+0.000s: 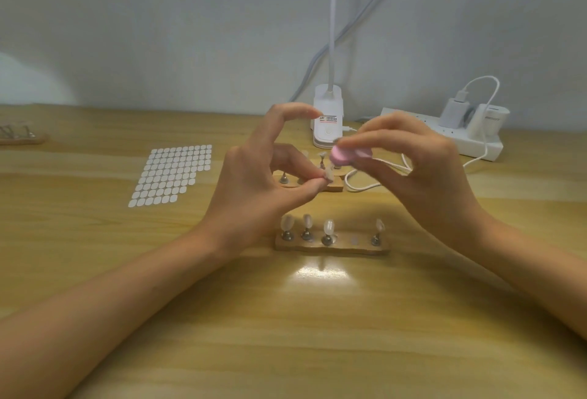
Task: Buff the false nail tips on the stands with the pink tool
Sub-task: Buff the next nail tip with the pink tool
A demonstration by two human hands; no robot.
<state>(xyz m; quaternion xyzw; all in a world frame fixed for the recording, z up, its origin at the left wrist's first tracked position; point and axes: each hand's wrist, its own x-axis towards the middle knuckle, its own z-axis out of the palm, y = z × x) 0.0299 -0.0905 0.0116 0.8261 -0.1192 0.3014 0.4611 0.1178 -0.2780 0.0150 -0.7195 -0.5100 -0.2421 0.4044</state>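
My left hand (254, 176) pinches a small clear nail tip on its stand (327, 175) between thumb and middle finger, lifted above the table, with the index finger arched up. My right hand (413, 163) grips the pink tool (344, 155), whose end touches that nail tip. The near wooden base (332, 246) carries several metal stands with clear nail tips (328, 227); one slot in it is vacant. A second wooden base (335, 188) with more stands lies behind my hands, partly hidden.
A sheet of white oval stickers (173, 173) lies at the left. A white clip lamp (328, 119) stands at the back, beside a white power strip (460, 135) with plugs. A white cable (365, 181) loops near the far base. A wooden tray (19, 135) sits far left.
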